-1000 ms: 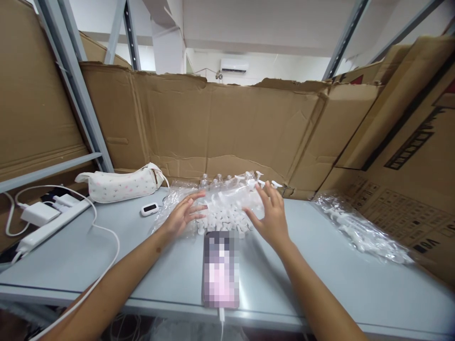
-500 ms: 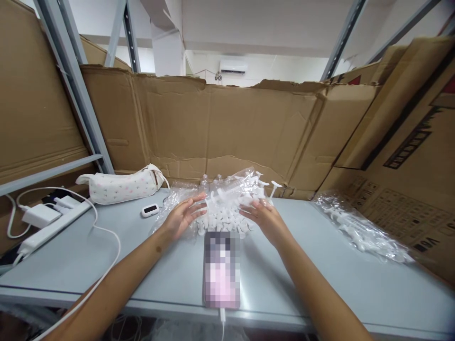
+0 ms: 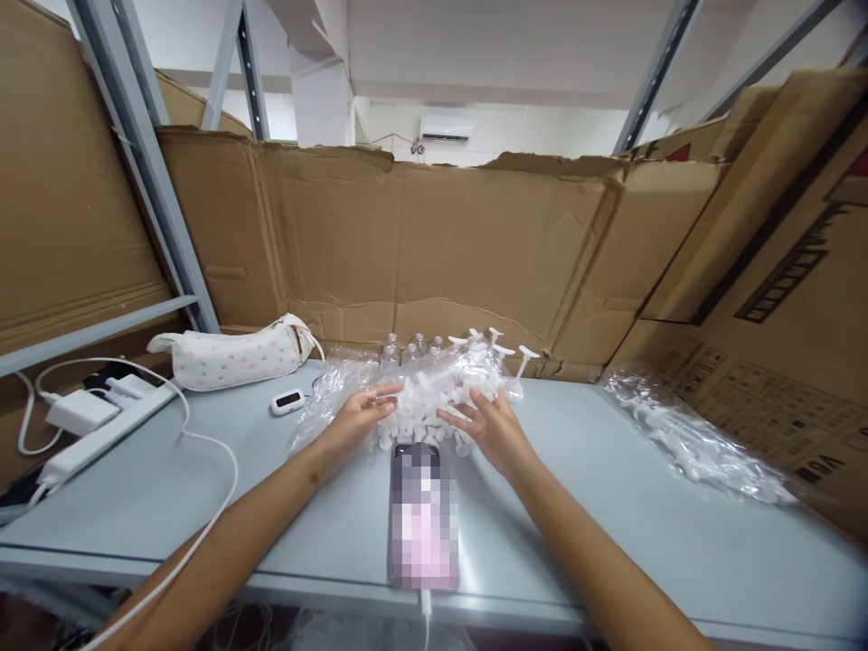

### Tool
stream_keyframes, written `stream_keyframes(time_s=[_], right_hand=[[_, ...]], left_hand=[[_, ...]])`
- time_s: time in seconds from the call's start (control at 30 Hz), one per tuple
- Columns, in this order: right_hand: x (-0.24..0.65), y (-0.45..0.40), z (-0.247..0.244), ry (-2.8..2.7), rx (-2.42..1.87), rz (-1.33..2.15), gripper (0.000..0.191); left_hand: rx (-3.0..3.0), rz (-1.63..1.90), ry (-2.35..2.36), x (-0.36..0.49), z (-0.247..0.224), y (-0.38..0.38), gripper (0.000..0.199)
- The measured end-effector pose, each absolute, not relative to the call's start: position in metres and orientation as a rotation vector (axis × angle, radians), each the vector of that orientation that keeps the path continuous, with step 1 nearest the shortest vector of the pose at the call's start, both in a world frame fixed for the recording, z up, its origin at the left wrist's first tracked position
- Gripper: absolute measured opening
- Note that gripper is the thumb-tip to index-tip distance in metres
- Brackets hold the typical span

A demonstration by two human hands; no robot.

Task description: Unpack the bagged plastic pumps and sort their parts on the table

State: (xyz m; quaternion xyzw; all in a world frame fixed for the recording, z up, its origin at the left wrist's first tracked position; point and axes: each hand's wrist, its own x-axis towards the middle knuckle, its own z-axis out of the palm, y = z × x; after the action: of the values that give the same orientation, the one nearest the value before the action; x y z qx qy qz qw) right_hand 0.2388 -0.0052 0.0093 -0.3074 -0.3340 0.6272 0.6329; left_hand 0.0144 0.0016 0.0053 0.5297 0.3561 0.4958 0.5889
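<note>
A heap of small white plastic pieces (image 3: 421,411) lies at the middle of the table, partly under a clear plastic bag (image 3: 444,369). Several white T-topped pieces (image 3: 524,358) stick up at its right side. Behind the heap stand several clear bottles (image 3: 391,351). At the heap's left edge is my left hand (image 3: 356,420), fingers stretched inward and apart. My right hand (image 3: 498,427) reaches to the heap's right edge with its fingers spread. Neither hand is seen to grip a piece; whether the fingertips touch the bag, I cannot tell.
A phone (image 3: 424,520) with a cable lies in front of the heap. To the left are a small white device (image 3: 287,402), a patterned pouch (image 3: 234,354) and a power strip (image 3: 108,434). Another bag of white pieces (image 3: 698,443) lies right. Cardboard (image 3: 434,235) walls the back.
My right hand has moved left, its fingers spread over the heap's edge. My left hand has shifted slightly. The clear bag has sunk lower, showing more bottles and T-topped pieces.
</note>
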Motion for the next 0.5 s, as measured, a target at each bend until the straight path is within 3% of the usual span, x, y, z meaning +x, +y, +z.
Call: stream_keyframes(time_s=[0.33, 0.5], right_hand=[[0.252, 0.004, 0.010, -0.822, -0.528, 1.396, 0.059], [0.251, 0.003, 0.011, -0.843, -0.523, 1.402, 0.053]], left_hand=[[1.302, 1.162, 0.930, 0.005, -0.005, 0.022, 0.044], [1.472, 1.133, 0.903, 0.009, -0.008, 0.023, 0.049]])
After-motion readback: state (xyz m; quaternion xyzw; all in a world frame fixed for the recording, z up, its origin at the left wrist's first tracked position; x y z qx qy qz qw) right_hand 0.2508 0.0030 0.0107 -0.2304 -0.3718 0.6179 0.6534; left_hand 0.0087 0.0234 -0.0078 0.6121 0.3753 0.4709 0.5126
